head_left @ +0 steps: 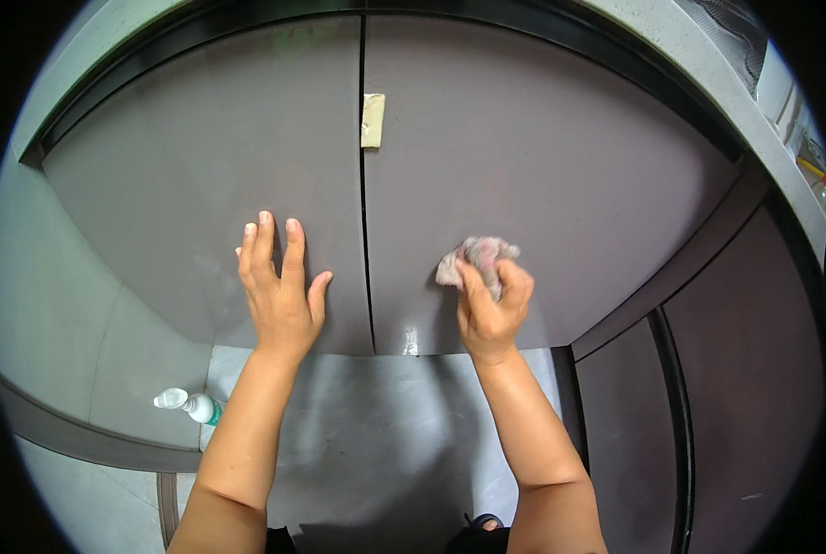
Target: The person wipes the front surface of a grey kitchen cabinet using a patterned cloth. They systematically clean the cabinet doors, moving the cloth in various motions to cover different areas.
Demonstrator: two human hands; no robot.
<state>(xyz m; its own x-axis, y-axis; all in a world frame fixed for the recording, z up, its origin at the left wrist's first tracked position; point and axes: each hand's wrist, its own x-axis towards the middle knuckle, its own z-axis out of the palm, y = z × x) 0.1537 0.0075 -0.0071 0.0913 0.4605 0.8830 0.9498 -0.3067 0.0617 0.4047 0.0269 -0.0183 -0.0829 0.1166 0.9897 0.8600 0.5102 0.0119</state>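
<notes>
Two grey-mauve cabinet doors stand in front of me, split by a dark vertical gap. My left hand (280, 294) lies flat on the left door (155, 185), fingers stretched and slightly spread, holding nothing. A crumpled greyish-pink cloth (483, 251) is bunched in my right hand (494, 309), whose fingers are closed round it. The cloth is at the lower part of the right door (561, 138). A small pale yellow piece (372, 121) is stuck on that door beside the gap, above both hands.
A white spray bottle (187, 403) stands on the floor by the left wall, partly behind my left forearm. Over the doors runs a pale countertop edge (671, 51). More dark cabinet fronts (745, 369) are at the right. My foot (489, 523) shows at the bottom.
</notes>
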